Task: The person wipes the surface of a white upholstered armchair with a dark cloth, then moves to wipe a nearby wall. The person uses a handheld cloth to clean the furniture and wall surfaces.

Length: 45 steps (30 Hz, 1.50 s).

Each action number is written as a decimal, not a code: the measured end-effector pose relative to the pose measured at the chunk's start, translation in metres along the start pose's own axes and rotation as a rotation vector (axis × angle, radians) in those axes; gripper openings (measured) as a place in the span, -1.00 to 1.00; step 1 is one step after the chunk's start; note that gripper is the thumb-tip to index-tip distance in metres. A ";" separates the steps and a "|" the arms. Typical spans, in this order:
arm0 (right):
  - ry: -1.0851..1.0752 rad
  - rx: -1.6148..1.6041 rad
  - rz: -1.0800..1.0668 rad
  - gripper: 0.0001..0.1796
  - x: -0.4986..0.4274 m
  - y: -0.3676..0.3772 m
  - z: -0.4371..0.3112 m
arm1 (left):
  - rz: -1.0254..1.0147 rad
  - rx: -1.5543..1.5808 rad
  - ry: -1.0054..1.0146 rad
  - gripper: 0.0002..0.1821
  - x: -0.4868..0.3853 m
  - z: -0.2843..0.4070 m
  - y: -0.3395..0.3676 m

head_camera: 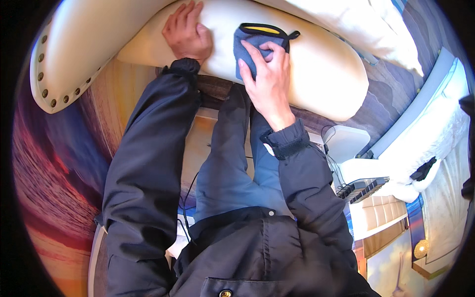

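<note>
A folded blue-grey cloth (241, 44) with black edging, a small black loop and a strip of yellow lies on a cream padded surface (326, 74) that looks like upholstery. My right hand (269, 76) rests on top of the cloth, its fingers spread and bent over it; whether they pinch the fabric cannot be told. To the left, my left hand (188, 33) lies palm down on the same cream surface, holding nothing, apart from the cloth.
A cream upholstered part with metal studs (41, 77) stands at the left. White bedding (386, 33) is at the upper right. Cables and a dark power strip (363, 189) hang by a white surface at the right. A bed with white bedding (430, 133) stands beyond.
</note>
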State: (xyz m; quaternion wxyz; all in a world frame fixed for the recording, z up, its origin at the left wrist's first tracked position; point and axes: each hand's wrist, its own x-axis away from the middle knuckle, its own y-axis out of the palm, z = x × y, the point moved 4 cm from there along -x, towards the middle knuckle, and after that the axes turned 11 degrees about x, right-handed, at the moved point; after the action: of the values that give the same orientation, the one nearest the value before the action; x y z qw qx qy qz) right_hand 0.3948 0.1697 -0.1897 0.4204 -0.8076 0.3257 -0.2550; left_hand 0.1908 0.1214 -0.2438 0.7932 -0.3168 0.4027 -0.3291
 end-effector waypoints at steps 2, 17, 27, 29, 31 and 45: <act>0.122 0.029 -0.043 -0.58 0.005 -0.007 0.021 | 0.012 0.019 -0.023 -0.49 -0.001 0.001 0.000; -0.043 0.405 0.152 -0.52 -0.064 0.044 0.000 | 0.304 0.503 -0.457 -0.64 0.041 -0.006 -0.063; -0.446 0.050 0.014 -0.52 -0.055 0.062 -0.104 | 0.256 0.364 -1.124 -0.69 0.225 -0.013 -0.133; -0.460 0.155 -0.044 -0.51 -0.029 0.045 -0.071 | 0.293 0.406 -1.181 -0.71 0.234 0.001 -0.116; -0.560 0.177 -0.110 -0.47 -0.009 0.028 -0.052 | 0.351 0.463 -1.157 -0.72 0.229 0.019 -0.095; -1.439 0.405 -0.200 -0.46 -0.101 0.157 -0.226 | 0.406 0.497 -1.337 -0.79 0.259 0.059 -0.087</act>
State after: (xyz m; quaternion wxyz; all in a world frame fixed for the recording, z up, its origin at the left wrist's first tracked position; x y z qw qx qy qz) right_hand 0.1244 0.0604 -0.2200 0.6443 -0.7076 -0.1576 0.2437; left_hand 0.3369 -0.1162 -0.2606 0.9627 -0.1799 -0.2022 0.0057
